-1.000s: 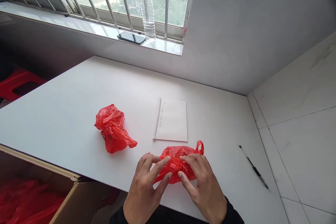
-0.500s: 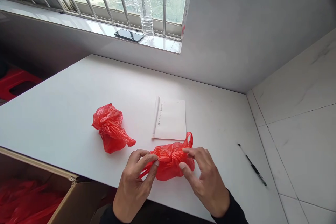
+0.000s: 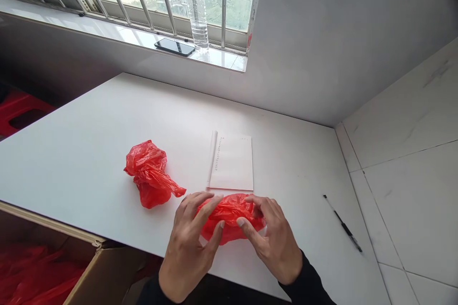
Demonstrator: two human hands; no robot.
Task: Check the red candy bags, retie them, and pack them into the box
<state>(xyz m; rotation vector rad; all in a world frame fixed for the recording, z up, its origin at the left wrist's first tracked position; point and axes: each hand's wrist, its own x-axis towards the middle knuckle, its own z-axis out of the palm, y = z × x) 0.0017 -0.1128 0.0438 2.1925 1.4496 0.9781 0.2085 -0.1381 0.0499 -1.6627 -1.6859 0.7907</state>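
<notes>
A knotted red plastic bag (image 3: 232, 233) lies near the front edge of the white table, between my two hands. My left hand (image 3: 195, 238) is curved over the bag's left end, its fingers spread and the thumb apart from them. At the other end, my right hand (image 3: 270, 236) has its fingers curled onto the red plastic, with the thumb against the front of the bag. The bag's handles are hidden under my hands. Just behind it lies a notebook (image 3: 234, 162) with a pale cover.
A second crumpled red bag (image 3: 150, 176) lies to the left on the table (image 3: 89, 152). At right is a pen (image 3: 343, 224). A cardboard box (image 3: 103, 271) with red bags inside stands at lower left. The windowsill holds a phone (image 3: 174, 46) and a water bottle (image 3: 198, 19).
My left hand has let go of the pinched plastic and spread its fingers over the bag. My right hand has moved slightly left onto it. The upright handle loop no longer shows.
</notes>
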